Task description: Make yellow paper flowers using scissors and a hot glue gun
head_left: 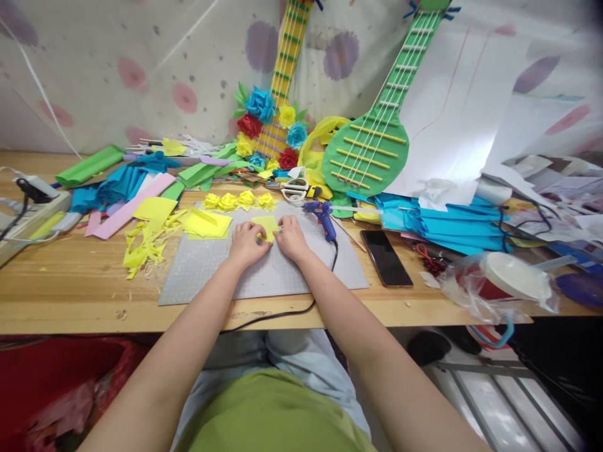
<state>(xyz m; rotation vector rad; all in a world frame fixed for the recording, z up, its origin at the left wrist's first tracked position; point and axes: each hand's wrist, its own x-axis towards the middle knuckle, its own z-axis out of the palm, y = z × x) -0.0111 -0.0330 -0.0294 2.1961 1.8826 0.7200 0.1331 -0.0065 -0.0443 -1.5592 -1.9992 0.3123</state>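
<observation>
A small yellow paper piece [266,226] lies on the far middle of a grey cutting mat [202,270], and both hands are on it. The left hand [247,243] presses its near left edge with fingers curled down over the paper; the right hand [291,238] pinches its right edge between thumb and fingertips. The two hands sit just beside each other, almost touching.

Along the mat's far edge stands a row of four yellow paper flowers [239,200], close to the paper but apart from it. To the left, a stack of yellow sheets [206,223] overlaps the mat's far left corner, and yellow offcuts [141,248] are scattered on the wooden table [70,295] just past the mat's left edge. The near half of the mat is bare, and so is the table strip between it and the near edge.

To the right, a blue glue gun [323,216] lies on the mat's far right corner, near the right hand, and its black cord [282,312] runs down over the mat's near edge. White scissors [296,189] lie just beyond the gun. A black phone [386,258] rests on the table right of the mat, well clear of the hands.

Further out, blue folded paper [443,226] fills the right, a green paper guitar [372,150] and a yellow paper guitar [282,81] lean against the far wall, and rolls of green and blue paper [117,179] crowd the far left.
</observation>
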